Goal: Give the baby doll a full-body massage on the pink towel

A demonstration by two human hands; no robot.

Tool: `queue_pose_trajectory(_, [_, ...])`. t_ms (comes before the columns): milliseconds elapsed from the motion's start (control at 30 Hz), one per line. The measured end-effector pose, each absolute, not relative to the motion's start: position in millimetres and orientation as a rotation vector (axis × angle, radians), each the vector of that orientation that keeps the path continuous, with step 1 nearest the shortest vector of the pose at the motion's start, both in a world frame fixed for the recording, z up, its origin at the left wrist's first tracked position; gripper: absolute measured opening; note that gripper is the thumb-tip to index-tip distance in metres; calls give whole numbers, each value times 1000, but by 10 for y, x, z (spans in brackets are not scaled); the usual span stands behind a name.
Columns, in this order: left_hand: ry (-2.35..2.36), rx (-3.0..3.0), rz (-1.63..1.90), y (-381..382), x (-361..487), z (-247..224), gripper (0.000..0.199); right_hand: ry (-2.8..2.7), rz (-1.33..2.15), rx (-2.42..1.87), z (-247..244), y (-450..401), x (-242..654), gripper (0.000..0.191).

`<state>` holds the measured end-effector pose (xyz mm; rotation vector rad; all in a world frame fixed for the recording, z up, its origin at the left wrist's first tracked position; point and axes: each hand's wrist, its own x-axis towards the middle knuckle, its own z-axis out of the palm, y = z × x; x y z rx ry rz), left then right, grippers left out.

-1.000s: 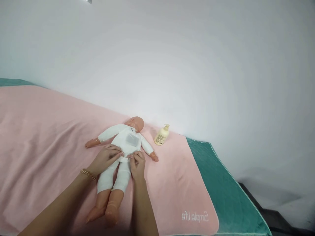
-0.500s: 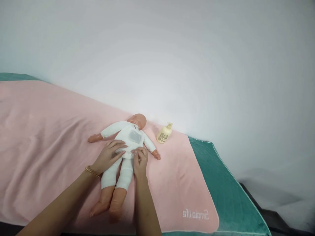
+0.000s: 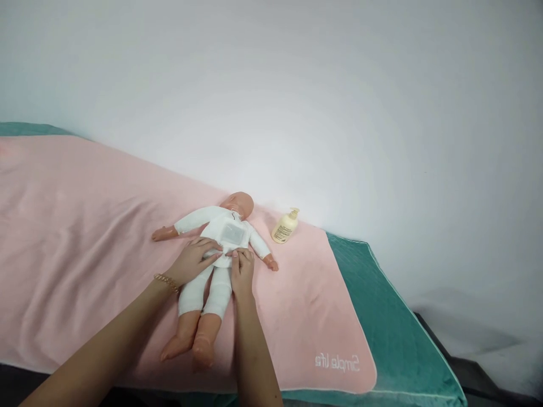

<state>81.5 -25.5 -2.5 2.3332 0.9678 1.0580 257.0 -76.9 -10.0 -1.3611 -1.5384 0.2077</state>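
A baby doll (image 3: pixel 218 226) lies on its back, with its head toward the wall. Its torso and upper limbs are white; the head, hands and lower legs are bare. A grey rectangular patch (image 3: pixel 233 233) sits on its chest. My left hand (image 3: pixel 195 260) rests on the belly from the left, fingers stretched out and thumb apart. At the belly's right side, my right hand (image 3: pixel 242 271) has its fingers curled in, their tips against the white surface. Whether anything is pinched in them is hidden. The fingertips of both hands nearly meet at mid-belly.
A cream pump bottle (image 3: pixel 284 227) stands upright right of the doll. Beneath lies a pink blanket (image 3: pixel 305 316) with "Simple life" lettering in mirror image, over a green cover (image 3: pixel 382 311). A pale wall (image 3: pixel 297 113) rises behind.
Both hands have shifted slightly up the belly, the left also a little to the right, and their fingertips are closer together. The view has moved slightly; doll and bottle stay in place.
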Motion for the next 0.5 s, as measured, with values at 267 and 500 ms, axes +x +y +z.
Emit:
queue_pose_trajectory(267, [914,2380,1149,-286,819,33,38,-1566,95,-1280,-41,-844,2562,34])
queue_pose_trajectory(500, [978,2356,1083,-246,846,-30,36,-1579,183,-1388,-50,-786,2545,35])
